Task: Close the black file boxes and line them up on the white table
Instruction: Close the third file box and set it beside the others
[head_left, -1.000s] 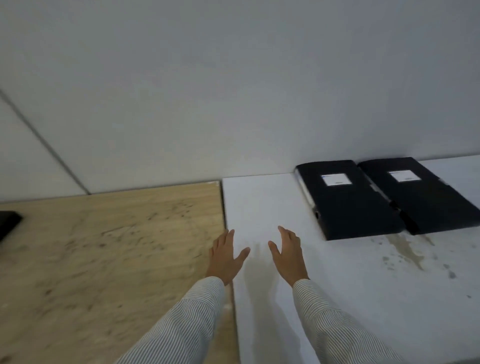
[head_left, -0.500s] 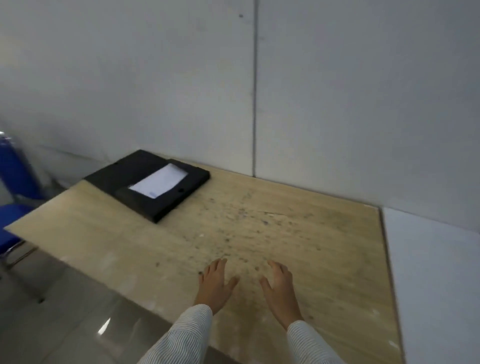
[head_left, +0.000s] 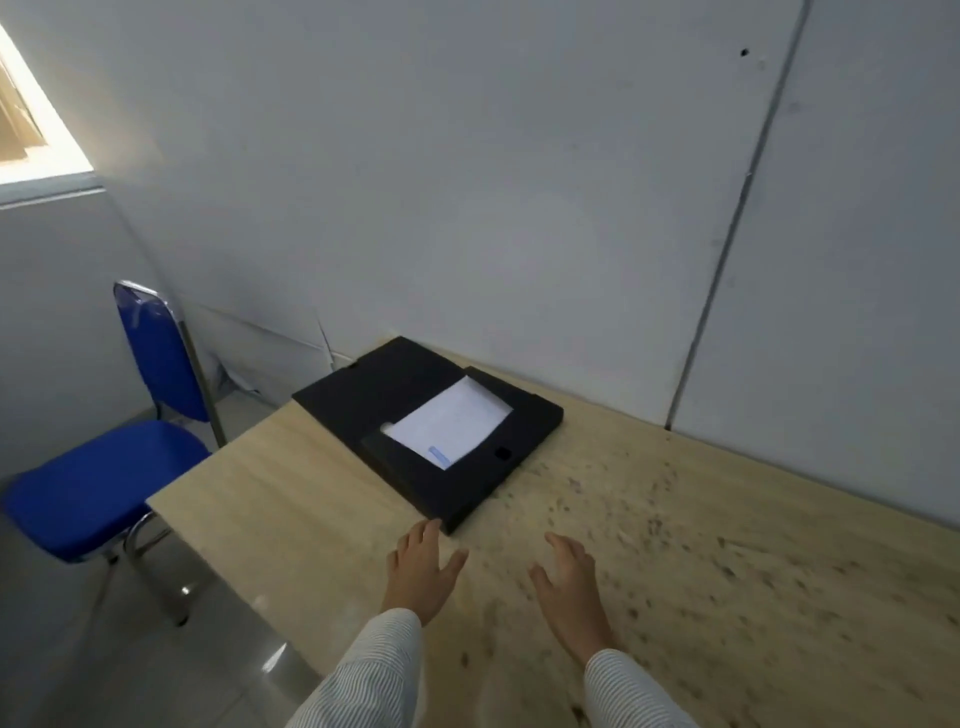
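Observation:
An open black file box (head_left: 363, 405) lies on the wooden table (head_left: 675, 545), near its far left corner against the wall. Its lid is folded out flat to the left, and white paper (head_left: 451, 428) shows inside the tray. My left hand (head_left: 422, 571) hovers with fingers spread just in front of the box's near corner. Over the table to the right is my right hand (head_left: 569, 590), also empty with fingers apart. The white table and the other boxes are out of view.
A blue chair (head_left: 98, 483) with a metal frame stands at the table's left end. Grey wall panels (head_left: 519, 208) run behind the table. A bright window (head_left: 31, 124) is at the upper left. The wooden top is speckled with dark marks.
The view has swung left from the white table with two closed boxes to the wooden table. Both empty hands have come closer to the open box.

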